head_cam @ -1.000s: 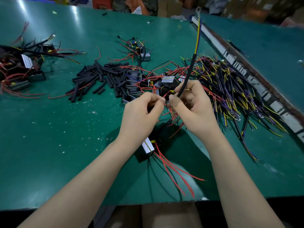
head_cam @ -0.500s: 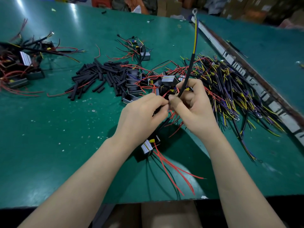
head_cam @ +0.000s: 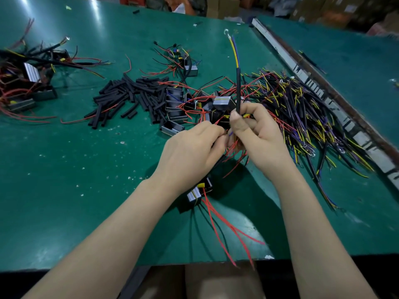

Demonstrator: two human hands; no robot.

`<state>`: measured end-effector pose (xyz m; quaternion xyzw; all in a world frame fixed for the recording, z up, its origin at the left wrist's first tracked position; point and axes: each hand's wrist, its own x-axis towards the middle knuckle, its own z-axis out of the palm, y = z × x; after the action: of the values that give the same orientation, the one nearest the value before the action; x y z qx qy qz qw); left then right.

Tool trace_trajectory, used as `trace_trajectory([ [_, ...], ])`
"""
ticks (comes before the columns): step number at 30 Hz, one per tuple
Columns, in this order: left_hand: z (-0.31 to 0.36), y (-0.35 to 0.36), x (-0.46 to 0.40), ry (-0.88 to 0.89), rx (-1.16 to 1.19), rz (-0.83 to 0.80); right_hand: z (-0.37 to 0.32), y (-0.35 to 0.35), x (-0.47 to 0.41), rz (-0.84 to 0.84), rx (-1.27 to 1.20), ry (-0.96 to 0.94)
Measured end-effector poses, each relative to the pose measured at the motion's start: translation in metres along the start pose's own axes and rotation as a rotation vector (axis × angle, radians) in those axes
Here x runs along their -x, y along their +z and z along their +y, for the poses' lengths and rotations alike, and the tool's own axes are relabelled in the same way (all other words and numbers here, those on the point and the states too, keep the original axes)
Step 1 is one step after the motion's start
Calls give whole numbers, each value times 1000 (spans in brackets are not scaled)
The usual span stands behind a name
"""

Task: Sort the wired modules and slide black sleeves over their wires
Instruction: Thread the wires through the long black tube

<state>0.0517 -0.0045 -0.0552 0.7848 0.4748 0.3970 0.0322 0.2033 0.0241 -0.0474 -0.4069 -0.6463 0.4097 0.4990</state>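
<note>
We work near the table's front edge [head_cam: 86, 264]; bare green surface lies left. Our right hand [head_cam: 257, 137] pinches the upright black sleeve [head_cam: 238, 91]; our left hand [head_cam: 190, 152] grips red wires [head_cam: 234, 152].

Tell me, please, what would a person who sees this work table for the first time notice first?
First, the two hands at the centre: the right hand pinches a black sleeve that stands upright, with a yellow and purple wire rising from its top, while the left hand holds red wires beside it. Next, the big tangle of dark and yellow wires on the right of the green table, and the pile of loose black sleeves left of centre.
</note>
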Motion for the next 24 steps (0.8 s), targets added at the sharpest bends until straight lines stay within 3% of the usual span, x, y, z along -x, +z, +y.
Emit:
trace_trajectory([
  [5, 3, 2, 0, -7, 36, -38, -4, -4, -3, 9, -178, 141],
  [13, -2, 5, -1, -63, 218, -51, -10, -4, -1, 36, -229, 89],
  [24, 1, 6, 0, -100, 111, 4, -11, 3, 2, 83, -238, 95],
])
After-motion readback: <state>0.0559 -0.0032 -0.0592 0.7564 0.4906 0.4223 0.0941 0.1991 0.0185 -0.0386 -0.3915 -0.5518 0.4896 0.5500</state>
